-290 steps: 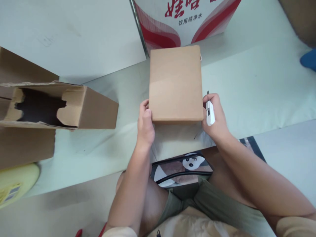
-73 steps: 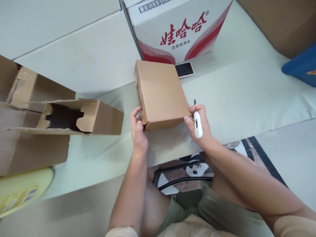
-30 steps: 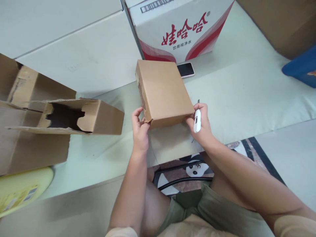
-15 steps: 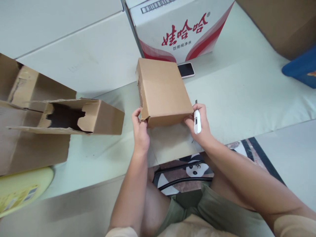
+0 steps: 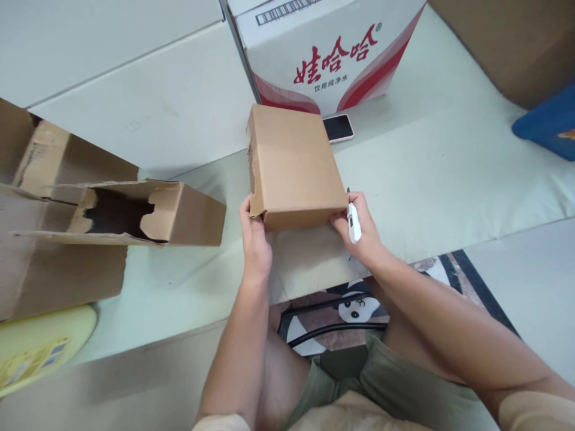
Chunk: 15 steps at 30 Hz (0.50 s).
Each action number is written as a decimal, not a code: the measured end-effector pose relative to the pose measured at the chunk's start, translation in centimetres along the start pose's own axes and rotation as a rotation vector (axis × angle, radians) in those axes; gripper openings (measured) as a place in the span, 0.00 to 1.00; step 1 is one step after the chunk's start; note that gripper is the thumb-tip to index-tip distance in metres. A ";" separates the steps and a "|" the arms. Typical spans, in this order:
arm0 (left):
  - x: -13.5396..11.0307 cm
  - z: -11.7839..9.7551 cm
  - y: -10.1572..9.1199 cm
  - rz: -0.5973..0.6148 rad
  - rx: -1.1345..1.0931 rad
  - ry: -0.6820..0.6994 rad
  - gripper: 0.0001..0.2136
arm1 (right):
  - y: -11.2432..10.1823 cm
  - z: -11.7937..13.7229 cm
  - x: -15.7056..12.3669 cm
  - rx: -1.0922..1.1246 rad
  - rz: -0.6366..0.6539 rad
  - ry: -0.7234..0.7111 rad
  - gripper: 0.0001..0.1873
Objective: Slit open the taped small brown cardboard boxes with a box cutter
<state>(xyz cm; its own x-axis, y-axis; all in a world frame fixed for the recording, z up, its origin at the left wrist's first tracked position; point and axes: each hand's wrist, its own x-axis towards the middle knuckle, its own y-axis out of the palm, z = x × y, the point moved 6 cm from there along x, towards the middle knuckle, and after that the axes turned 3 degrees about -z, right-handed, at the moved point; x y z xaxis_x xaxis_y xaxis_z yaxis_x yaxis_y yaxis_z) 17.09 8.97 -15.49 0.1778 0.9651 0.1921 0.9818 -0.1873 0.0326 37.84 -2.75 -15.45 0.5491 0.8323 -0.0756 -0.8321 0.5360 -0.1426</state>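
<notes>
A brown cardboard box [image 5: 299,158] is in front of me, its left side torn and ragged along the edge. My left hand [image 5: 257,242] grips the box at its near left corner, thumb in front and fingers along the side. A white utility knife [image 5: 354,223] with a short dark blade showing is in my right hand [image 5: 365,230]. That hand's thumb and fingers also press on the near right corner of the box. The underside of the box and some of my fingertips are hidden.
Opened cardboard boxes [image 5: 197,215] stand at the left, beside a yellow container [image 5: 49,344]. Behind are a phone [image 5: 339,128], a white and red water carton [image 5: 323,60] and white drawers or panels [image 5: 148,114]. A blue object [image 5: 548,126] sits far right on the pale green tabletop [image 5: 440,161].
Both hands and the near end of the box have shifted slightly left. The knife has moved with my right hand and tilts a little differently.
</notes>
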 end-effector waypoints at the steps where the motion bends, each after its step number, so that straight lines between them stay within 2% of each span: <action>1: 0.0 0.0 0.0 0.001 0.001 0.000 0.28 | 0.0 0.0 0.0 -0.005 -0.001 -0.002 0.16; 15: 0.0 0.0 -0.2 -0.023 -0.003 -0.023 0.24 | 0.2 0.3 -0.1 0.011 0.008 -0.029 0.16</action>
<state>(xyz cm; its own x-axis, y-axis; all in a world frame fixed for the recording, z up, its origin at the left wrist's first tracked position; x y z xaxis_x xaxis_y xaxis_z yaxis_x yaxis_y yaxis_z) 16.91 9.05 -15.49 0.1563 0.9732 0.1686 0.9855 -0.1651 0.0394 37.57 -2.68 -15.19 0.5398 0.8404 -0.0482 -0.8375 0.5304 -0.1312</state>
